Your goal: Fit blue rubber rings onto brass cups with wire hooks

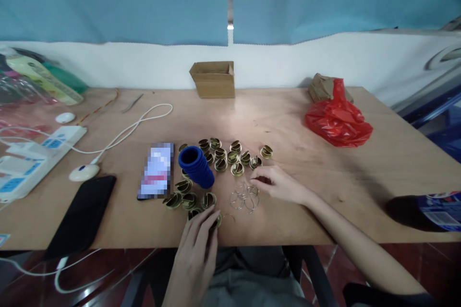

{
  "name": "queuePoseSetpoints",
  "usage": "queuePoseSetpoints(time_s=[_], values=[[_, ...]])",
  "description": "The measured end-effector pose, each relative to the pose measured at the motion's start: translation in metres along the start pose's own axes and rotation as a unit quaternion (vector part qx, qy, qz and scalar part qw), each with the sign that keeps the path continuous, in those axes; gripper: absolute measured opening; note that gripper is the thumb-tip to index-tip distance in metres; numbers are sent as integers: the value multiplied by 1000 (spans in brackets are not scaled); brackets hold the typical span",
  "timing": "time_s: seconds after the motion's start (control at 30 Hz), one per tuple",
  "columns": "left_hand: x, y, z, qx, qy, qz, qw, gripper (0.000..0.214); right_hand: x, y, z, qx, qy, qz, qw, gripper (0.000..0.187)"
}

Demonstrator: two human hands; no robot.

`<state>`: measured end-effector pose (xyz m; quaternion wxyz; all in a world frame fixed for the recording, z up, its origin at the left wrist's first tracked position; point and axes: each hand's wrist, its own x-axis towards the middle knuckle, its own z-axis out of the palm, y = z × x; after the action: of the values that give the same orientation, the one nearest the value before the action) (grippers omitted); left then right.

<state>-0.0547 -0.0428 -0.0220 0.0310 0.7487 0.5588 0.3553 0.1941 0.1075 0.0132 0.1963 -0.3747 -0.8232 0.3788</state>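
My left hand (198, 237) is at the table's front edge, its fingers curled around a brass-coloured round metal fitting (217, 221) with a raised bar. Thumb and fingertips of my right hand (276, 184) come together in a pinch; whatever is between them is too small to make out. Just left of that hand lies a loose heap of thin silvery wire rings (245, 197). More of the brass-coloured fittings (237, 169) are spread across the middle, several beside my left hand. A stack of blue rings (203, 172), like a ribbed tube, leans among them.
Left of the fittings lie a lit phone (156, 171), a black phone (82, 216) and a white power strip (39, 160) with cables. A cardboard box (215, 81) stands against the wall. On the right are a red plastic bag (336, 122) and a dark bottle (425, 211).
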Motion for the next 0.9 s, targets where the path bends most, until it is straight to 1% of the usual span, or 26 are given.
queuePoseSetpoints(time_s=[0.1, 0.23, 0.33, 0.4, 0.43, 0.5, 0.57, 0.6, 0.63, 0.73, 0.83, 0.9], values=[[-2, -1, 4, 1, 13, -4, 1000, 38, 1, -1, -1, -18, 21, -23, 999, 21], [-4, -1, 9, -8, 18, -23, 1000, 40, 0, -5, -3, -20, 59, -34, 997, 22], [-4, 3, 7, -9, 51, -28, 998, 38, 1, -6, -7, -55, 133, -43, 989, 24], [-6, 8, 5, -14, 77, -14, 997, 39, 7, -3, -15, -111, 185, -45, 975, 23], [-7, 12, 4, -22, 79, -1, 997, 40, 11, 1, -21, -147, 200, -44, 968, 22], [-13, 19, 6, -44, 63, 20, 997, 44, 24, 14, -35, -224, 189, -23, 956, 23], [-20, 26, 11, -60, 38, 24, 997, 45, 40, 30, -51, -275, 131, 10, 952, 33], [-25, 29, 14, -58, 31, 19, 998, 45, 49, 38, -58, -279, 114, 29, 953, 39], [-29, 32, 18, -51, 25, 11, 998, 46, 59, 46, -65, -276, 103, 32, 955, 43], [-38, 36, 28, -22, -2, -9, 1000, 47, 86, 69, -80, -262, 74, 24, 962, 44], [-38, 35, 31, -3, -25, -10, 1000, 50, 105, 87, -86, -248, 35, 13, 968, 43], [-34, 33, 31, -2, -36, 6, 999, 52, 108, 97, -88, -243, 24, 14, 970, 43]])
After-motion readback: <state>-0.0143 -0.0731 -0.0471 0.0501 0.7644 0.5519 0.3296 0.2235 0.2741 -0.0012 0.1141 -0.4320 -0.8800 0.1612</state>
